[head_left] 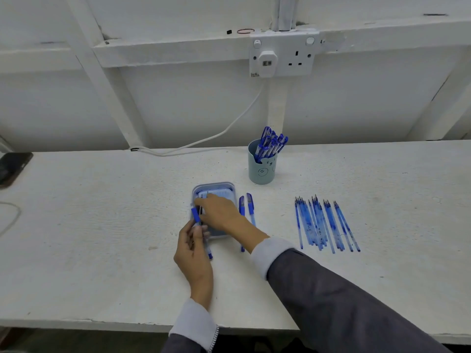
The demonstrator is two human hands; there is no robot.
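we see the left hand in the lower middle of the frame, fingers curled round a blue pen, thumb side facing the tray. the pen runs tilted, its top end over the left edge of the tray and its bottom end sticking out below the fingers, just above the table.

the right hand lies palm down over the small grey tray at frame centre, fingertips pointing to the upper left and down into it. they hide what is under them, so we cannot tell if it is pinching anything or just touching. the tray's contents are mostly covered; we only make out something pale at its far end.

just right of the tray, two capped blue pens lie side by side on the table, partly under the right forearm. further right, a row of blue refills is laid out in a loose fan, tips up-frame. above the tray stands a light blue cup full of blue pens.

at the left edge there is a dark phone. on the wall at upper right there is a double socket with a white charger plugged in, and its cable drops to the back of the table.
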